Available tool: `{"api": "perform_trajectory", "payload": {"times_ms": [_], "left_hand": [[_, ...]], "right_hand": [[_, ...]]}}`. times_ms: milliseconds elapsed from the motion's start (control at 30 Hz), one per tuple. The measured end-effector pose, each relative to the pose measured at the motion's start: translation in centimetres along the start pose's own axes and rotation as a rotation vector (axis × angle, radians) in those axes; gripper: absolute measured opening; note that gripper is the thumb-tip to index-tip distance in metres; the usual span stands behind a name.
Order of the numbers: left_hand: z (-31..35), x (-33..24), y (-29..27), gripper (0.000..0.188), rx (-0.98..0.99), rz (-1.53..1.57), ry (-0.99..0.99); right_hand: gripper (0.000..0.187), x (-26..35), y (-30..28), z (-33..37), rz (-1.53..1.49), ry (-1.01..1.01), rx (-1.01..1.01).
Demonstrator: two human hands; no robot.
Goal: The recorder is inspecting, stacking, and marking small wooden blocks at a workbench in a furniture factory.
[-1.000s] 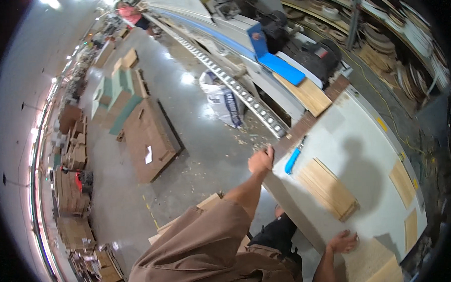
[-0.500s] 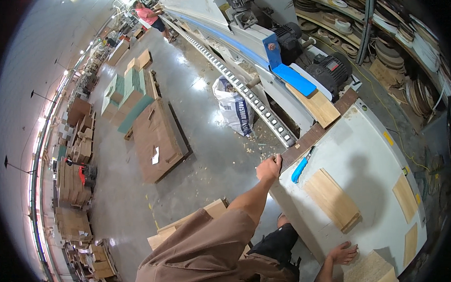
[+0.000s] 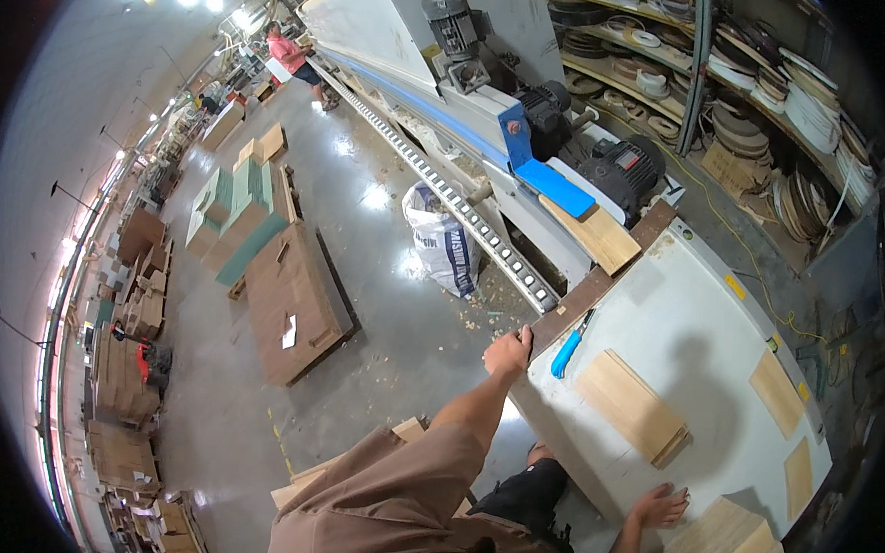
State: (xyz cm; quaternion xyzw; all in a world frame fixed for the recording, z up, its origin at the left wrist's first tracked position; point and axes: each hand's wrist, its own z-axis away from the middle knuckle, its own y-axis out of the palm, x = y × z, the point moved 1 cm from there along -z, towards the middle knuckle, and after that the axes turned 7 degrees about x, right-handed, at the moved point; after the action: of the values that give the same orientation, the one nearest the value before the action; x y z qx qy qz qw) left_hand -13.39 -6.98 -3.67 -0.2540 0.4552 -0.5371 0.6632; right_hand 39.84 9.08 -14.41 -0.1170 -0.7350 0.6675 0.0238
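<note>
My left hand (image 3: 508, 352) is closed over the near left corner of a white-topped table (image 3: 648, 313), beside its brown edge strip (image 3: 572, 309). My right hand (image 3: 659, 506) lies on the tabletop with its fingers apart, holding nothing, close to a stack of wooden pieces (image 3: 724, 532). Between my hands lies a small stack of thin wooden boards (image 3: 630, 406). A blue-handled knife (image 3: 568, 352) rests just right of my left hand. Two more thin boards, one (image 3: 776, 394) above the other (image 3: 798, 477), lie along the table's right side.
Beyond the table runs a long machine with a roller rail (image 3: 439, 174), a blue guard (image 3: 554, 187) and a board (image 3: 597, 234) at its end. A white sack (image 3: 439, 242) stands beside it. Left are pallets with panels (image 3: 292, 296). A person (image 3: 294, 59) stands far off.
My view has turned slightly, so the scene sits a little further left and the far part lower. Both hands keep their places on the table.
</note>
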Motion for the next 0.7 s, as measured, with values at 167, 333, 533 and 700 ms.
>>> {"api": "perform_trajectory", "payload": {"times_ms": [167,333,533,700], "left_hand": [[0.0,0.7,0.0,0.066,-0.004,0.013,-0.007],[0.4,-0.1,-0.6,0.066,-0.004,0.009,0.045],[0.5,0.5,-0.3,0.066,-0.018,-0.019,0.022],[0.1,-0.3,-0.1,0.063,-0.041,-0.029,0.023]], "right_hand": [[0.054,1.6,-2.7,0.9,0.039,-0.007,0.055],[0.052,0.9,-1.7,0.4,0.061,-0.015,0.021],[0.052,0.8,-2.1,1.6,0.036,-0.070,-0.050],[0.053,0.8,-1.6,0.5,0.052,-0.038,0.028]]}}
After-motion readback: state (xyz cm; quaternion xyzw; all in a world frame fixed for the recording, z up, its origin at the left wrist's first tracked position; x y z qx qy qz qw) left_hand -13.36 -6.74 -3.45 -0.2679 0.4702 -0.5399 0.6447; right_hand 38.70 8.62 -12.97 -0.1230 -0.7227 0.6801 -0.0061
